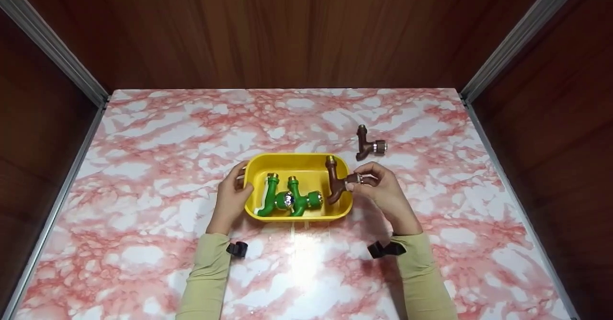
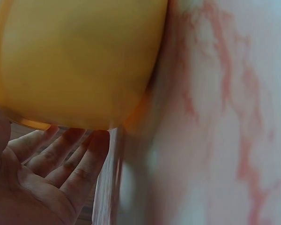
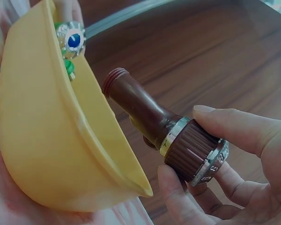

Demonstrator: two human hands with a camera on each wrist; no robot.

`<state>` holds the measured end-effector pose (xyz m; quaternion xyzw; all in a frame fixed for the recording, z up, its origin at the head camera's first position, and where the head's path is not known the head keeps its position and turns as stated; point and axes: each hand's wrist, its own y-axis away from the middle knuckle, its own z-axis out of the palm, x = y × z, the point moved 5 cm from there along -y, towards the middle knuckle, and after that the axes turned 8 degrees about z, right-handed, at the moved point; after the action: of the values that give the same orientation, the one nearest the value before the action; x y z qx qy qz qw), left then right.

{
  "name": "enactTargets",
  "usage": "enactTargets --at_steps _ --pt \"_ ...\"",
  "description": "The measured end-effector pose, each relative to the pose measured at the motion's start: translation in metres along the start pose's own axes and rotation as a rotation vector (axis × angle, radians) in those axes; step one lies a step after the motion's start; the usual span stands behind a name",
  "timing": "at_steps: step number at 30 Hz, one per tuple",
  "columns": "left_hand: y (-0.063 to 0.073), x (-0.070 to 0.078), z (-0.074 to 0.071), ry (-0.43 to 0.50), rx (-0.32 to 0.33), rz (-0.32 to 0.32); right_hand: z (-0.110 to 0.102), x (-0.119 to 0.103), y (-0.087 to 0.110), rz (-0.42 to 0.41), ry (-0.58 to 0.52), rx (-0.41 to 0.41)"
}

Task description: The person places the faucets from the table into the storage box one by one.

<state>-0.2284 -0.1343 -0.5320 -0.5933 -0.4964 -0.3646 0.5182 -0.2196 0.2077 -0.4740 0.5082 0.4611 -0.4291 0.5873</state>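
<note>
The left grip point(image 1: 232, 198) extends its fingers point(image 2: 82, 180), seemingly relaxed, while the right grip point(image 1: 384, 193) pinches with thumb point(image 3: 246, 126) and curled fingers.

From the head, looks forward and steeply down at the widest range, taking in the surface point(image 1: 143, 253), wood panels point(image 1: 287, 32) around it, the left grip point(image 1: 233, 196) and the right grip point(image 1: 384, 194). From the left wrist, peers low and very close, turned sideways, at the outer wall of the yellow tub point(image 2: 79, 61); from the right wrist, looks near and aslant at its wall and rim. Shares the tub across all views, the brown tap point(image 3: 152, 117) between head and right wrist.
</note>
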Motion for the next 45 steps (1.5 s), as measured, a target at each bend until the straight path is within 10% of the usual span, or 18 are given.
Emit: enactTargets --at_steps 21,30,45 --pt "-0.001 0.000 0.000 0.004 0.000 -0.003 0.023 0.004 0.000 -0.002 0.054 -0.049" --pt "0.004 0.035 -0.001 0.030 -0.042 0.000 0.033 0.006 -0.001 -0.006 0.052 -0.078" --pt "0.005 0.037 -0.001 0.040 -0.030 0.009 0.041 0.010 -0.003 -0.011 0.102 -0.076"
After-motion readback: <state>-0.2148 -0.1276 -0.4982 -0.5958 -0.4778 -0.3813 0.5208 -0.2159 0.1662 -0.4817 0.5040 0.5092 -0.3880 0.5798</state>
